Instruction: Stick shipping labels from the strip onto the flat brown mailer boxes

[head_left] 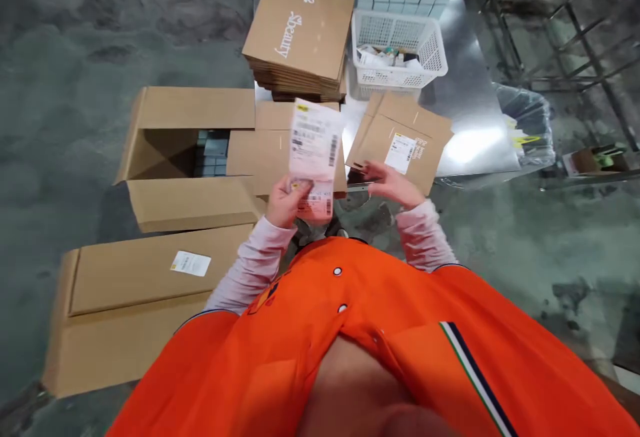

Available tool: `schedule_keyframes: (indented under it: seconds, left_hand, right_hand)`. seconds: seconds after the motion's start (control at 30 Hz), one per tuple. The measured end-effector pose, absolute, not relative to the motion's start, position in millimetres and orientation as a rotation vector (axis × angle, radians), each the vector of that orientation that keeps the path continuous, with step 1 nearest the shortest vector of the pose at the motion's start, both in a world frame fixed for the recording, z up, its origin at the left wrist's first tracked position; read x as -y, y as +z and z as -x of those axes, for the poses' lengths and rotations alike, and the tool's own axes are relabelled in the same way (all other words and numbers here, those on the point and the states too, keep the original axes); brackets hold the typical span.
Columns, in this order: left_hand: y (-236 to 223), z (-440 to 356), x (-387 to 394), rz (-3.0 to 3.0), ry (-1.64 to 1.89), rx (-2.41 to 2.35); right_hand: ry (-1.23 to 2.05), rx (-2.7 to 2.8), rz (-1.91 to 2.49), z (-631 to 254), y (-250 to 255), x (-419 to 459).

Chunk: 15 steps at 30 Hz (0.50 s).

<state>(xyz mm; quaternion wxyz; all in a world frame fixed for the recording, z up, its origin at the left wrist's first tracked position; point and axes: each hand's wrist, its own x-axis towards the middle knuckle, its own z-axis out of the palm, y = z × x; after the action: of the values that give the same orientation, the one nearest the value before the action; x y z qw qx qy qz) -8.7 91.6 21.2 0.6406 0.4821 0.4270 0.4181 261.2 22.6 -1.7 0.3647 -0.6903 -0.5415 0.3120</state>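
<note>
My left hand (285, 202) is closed on a strip of printed shipping labels (315, 144), thumb on top, held up in front of my body. The strip's lower part looks pinkish in the light. To the right, my right hand (393, 184) has its fingers apart and holds nothing that I can see. It hovers over or touches the near edge of a flat cardboard box (425, 137); which of the two I cannot tell. A white label (401, 152) lies on that cardboard.
A stack of flat printed boxes (305, 17) and a white basket (400, 77) with small items stand on the metal table (460, 104). An open carton (190, 104) with small boxes inside is at left, a closed labelled carton (125, 277) nearer. A plastic-lined bin (525, 117) stands right.
</note>
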Motion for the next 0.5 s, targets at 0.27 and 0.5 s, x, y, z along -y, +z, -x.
schedule_keyframes:
  seconds: [0.27,0.5]
  left_hand:
    - [12.8,18.3,-96.3,-1.098,1.001,-1.087]
    - [-20.1,17.2,-88.6,-0.989,1.124,-1.307]
  right_hand:
    - [1.191,1.3,1.27,-136.2,-8.1,-47.8]
    - [0.975,1.615,1.386,-149.5,16.7,-86.2]
